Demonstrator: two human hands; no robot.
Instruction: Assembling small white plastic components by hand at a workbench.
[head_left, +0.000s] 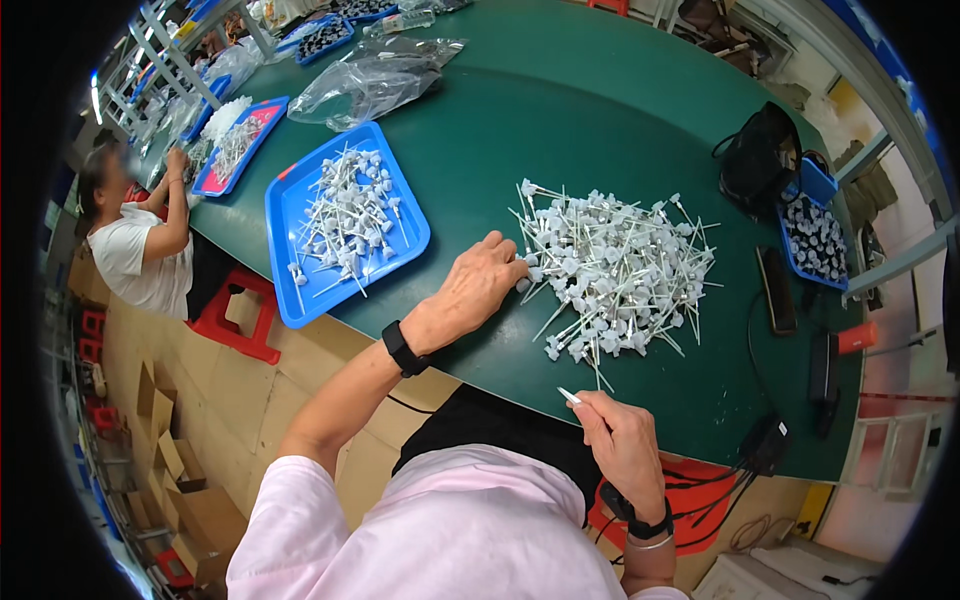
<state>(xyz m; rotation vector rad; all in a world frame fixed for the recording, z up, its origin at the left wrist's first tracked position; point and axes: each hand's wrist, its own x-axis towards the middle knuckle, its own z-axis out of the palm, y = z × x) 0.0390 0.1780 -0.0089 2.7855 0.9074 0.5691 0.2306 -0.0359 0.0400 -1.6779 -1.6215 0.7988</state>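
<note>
A heap of thin pale sticks with whitish, petal-like heads (pixel 620 275) lies on the green table in front of me. At the heap's left edge my left hand (pixel 478 282) is closed, its fingertips pinching at a white-headed stick (pixel 523 286); the fingers partly cover it. My right hand (pixel 622 440) is closed near the table's front edge, below the heap. Out of its thumb and fingers sticks a slim white pointed piece (pixel 568 396), the rest of it hidden in the hand. Left of the heap, a blue tray (pixel 408 190) holds more such sticks.
The green table (pixel 540 110) bears a clear plastic bag (pixel 375 85), a phone (pixel 776 290), a black bag (pixel 760 160) and a blue basket of dark parts (pixel 815 240). Cables run from a black box (pixel 768 445). At left, a person (pixel 145 240) works beside another tray (pixel 240 145).
</note>
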